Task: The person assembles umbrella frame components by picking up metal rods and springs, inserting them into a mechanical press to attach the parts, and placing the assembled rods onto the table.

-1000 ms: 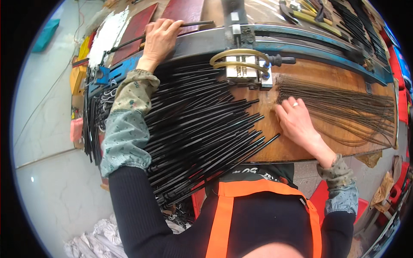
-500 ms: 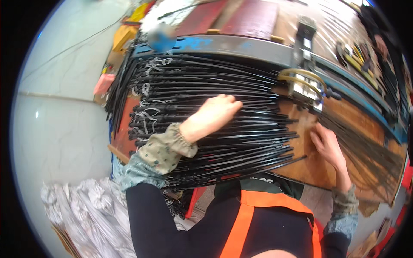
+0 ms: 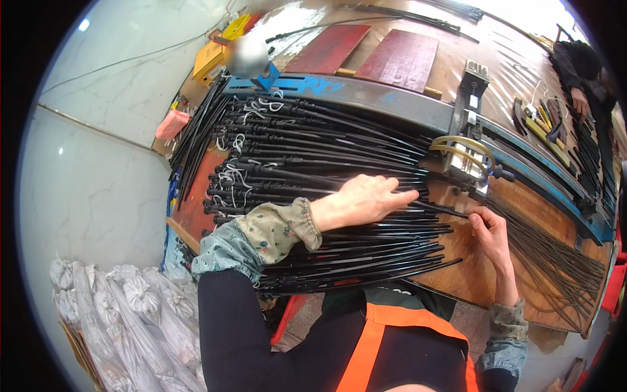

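Observation:
Many slim black rods (image 3: 326,138) with white cord loops at their left ends lie side by side across the bench. My left hand (image 3: 362,201) reaches over the middle of the row, its fingers closed round one black rod (image 3: 444,209). That rod sticks out to the right past the others. Its tip is pinched between the thumb and fingers of my right hand (image 3: 488,232). Just beyond my right hand stands a metal clamp-like fixture (image 3: 465,166) with yellowish hoses, at the rods' right ends.
A blue and grey rail (image 3: 353,90) runs behind the rods. Thin brownish rods (image 3: 555,261) lie on the bench at right. Red boards (image 3: 398,59) and hand tools (image 3: 545,130) sit farther back. Wrapped bundles (image 3: 140,294) stand at lower left. Another person's hand (image 3: 579,102) shows at far right.
My left hand has moved right along the rods. My right hand has gone from loosely open over the bench to pinching a rod's tip. The view has shifted slightly.

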A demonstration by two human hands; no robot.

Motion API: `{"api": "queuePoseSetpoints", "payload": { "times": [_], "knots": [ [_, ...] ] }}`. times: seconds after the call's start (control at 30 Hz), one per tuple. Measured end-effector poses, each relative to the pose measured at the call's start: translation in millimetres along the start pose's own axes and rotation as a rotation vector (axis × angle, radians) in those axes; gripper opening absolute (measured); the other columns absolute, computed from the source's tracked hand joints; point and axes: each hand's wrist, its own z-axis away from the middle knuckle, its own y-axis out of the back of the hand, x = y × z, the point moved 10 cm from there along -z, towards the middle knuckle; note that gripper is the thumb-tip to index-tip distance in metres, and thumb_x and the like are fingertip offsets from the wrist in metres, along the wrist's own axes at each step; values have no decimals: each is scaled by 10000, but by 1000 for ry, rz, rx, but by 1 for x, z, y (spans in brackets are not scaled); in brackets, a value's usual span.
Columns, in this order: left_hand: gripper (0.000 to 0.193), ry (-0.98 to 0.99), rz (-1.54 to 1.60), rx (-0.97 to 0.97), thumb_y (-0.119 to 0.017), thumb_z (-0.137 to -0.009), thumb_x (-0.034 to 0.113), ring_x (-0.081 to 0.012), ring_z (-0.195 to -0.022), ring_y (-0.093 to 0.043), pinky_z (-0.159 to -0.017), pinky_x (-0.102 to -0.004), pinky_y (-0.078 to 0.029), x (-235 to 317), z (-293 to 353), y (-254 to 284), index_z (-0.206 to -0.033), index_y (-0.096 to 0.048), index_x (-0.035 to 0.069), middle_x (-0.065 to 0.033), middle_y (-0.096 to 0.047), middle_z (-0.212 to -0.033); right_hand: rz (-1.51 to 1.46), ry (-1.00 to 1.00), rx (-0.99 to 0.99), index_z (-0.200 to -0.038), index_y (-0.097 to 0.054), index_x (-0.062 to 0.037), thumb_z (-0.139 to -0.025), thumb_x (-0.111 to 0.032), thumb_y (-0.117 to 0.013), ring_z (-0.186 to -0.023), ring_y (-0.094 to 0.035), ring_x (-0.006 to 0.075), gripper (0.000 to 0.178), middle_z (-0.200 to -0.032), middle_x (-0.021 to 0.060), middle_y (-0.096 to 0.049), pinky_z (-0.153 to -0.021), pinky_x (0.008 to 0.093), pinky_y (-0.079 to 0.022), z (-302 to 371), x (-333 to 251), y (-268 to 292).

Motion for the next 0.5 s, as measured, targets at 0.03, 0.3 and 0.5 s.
{"api": "queuePoseSetpoints", "payload": {
  "times": [0.03,0.3,0.5],
  "knots": [
    [380,-25,8,27,-578,-944,277,-281,-735,-652,-584,-406,-558,9,-7,7,-1312,-542,187,-110,-587,-835,-35,-10,11,-1004,-681,14,-985,-256,-621,-622,-503,45,278,-691,-41,-541,-570,223,-413,4,1,4],
    [433,-81,-53,141,-636,-913,271,-253,-656,-629,-525,-396,-528,43,-20,12,-1334,-565,196,-75,-585,-804,-113,65,218,-1050,-713,14,-1000,-286,-601,-619,-538,48,323,-678,-22,-616,-565,239,-449,35,18,23],
    [324,-62,-81,-37,-620,-924,226,-233,-669,-636,-540,-363,-532,66,-45,20,-1239,-594,155,-66,-599,-806,657,537,248,-1186,-656,7,-825,-135,-755,-736,-610,260,401,-787,81,-658,-642,357,-502,58,-72,29]
  ]
}}
